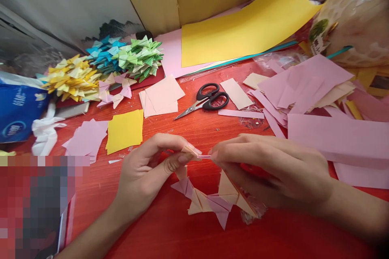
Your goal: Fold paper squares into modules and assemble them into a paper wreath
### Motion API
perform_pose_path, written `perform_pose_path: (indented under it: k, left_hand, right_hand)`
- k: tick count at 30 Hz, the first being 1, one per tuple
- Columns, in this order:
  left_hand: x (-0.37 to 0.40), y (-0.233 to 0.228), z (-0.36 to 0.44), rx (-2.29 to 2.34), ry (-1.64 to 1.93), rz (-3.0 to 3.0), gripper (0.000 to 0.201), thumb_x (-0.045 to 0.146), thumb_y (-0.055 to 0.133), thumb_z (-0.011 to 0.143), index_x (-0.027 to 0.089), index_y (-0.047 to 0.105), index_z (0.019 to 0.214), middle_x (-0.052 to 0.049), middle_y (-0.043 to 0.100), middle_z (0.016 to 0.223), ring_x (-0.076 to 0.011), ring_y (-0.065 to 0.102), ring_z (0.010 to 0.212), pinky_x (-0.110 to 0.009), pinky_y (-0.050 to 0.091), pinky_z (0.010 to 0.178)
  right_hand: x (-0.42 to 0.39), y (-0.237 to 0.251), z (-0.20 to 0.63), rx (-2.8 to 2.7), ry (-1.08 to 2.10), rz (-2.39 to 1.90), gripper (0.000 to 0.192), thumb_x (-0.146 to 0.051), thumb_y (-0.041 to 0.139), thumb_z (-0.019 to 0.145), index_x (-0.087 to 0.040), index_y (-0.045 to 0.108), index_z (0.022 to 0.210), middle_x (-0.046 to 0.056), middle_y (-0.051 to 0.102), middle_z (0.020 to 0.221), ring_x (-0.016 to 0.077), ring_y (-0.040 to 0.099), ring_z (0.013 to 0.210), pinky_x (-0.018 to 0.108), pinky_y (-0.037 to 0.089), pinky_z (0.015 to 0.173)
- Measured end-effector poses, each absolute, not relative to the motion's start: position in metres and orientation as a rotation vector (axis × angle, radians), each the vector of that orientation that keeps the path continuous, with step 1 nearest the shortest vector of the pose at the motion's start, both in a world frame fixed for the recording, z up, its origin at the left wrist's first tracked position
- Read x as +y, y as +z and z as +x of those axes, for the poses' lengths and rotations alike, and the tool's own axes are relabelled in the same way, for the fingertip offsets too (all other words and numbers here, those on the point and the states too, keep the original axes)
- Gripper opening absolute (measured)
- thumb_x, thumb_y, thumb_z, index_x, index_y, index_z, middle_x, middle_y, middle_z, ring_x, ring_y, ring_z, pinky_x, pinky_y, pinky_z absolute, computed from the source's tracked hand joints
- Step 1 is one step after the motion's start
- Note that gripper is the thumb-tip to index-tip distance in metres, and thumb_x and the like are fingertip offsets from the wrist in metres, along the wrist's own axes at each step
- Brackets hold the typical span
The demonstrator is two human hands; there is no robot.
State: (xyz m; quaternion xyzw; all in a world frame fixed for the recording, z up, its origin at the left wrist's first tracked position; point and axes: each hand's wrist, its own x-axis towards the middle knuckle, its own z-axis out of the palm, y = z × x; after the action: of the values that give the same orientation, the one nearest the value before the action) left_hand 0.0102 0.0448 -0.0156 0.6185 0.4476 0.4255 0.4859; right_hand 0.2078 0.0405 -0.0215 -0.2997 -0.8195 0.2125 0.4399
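Observation:
Between my hands hangs a curved chain of folded paper pieces (199, 202) in pink and cream, its pointed triangles drooping above the red table (158, 226). My left hand (154, 166) pinches one end of it, thumb against forefinger, with folded paper showing at the fingertips. From the other side, my right hand (273, 170) is closed on the thin pink edge that runs across to the left fingertips. Its fingers hide most of what they grip. Black-handled scissors (202, 100) lie beyond my hands, blades partly together and pointing left.
Behind stand blue, green and yellow folded-paper clusters (139, 56), beside a small pink-cream ring (116, 89). Square stacks in yellow (124, 131), pink (86, 139) and cream (161, 97) lie left and centre. Pink scraps (304, 83) crowd the right; a yellow sheet (237, 28) lies behind.

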Motion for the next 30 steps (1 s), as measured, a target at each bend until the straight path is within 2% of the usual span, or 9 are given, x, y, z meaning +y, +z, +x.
perform_pose_path:
  k: [5,14,30]
  left_hand:
    - [0.0441,-0.0159,0.0076,1.076,0.991,1.554,0.014,0.017,0.060,0.081,0.029,0.066,0.085,0.004,0.067,0.080,-0.0097,0.060,0.054,-0.022,0.051,0.048]
    - [0.0471,-0.0162,0.0039,1.056,0.955,1.626,0.020,0.012,0.059,0.082,0.030,0.065,0.088,0.006,0.067,0.083,-0.0107,0.065,0.078,-0.018,0.051,0.062]
    - [0.0481,-0.0158,0.0039,1.011,0.922,1.621,0.022,0.010,0.057,0.083,0.030,0.063,0.090,0.006,0.068,0.085,-0.0107,0.066,0.079,-0.018,0.052,0.065]
  right_hand:
    - [0.0405,-0.0215,0.2070,-2.035,0.505,-0.810,0.021,-0.007,0.050,0.083,-0.023,0.057,0.094,-0.001,0.065,0.074,0.0094,0.061,0.061,0.018,0.049,0.056]
    - [0.0442,-0.0169,0.2094,-1.965,0.690,-0.897,0.017,-0.005,0.056,0.078,-0.018,0.056,0.090,-0.002,0.065,0.076,0.0055,0.061,0.065,0.012,0.047,0.059]
    - [0.0422,-0.0155,0.2106,-1.994,0.667,-0.913,0.017,-0.005,0.054,0.079,-0.019,0.057,0.089,-0.002,0.065,0.073,0.0061,0.060,0.060,0.013,0.047,0.055]
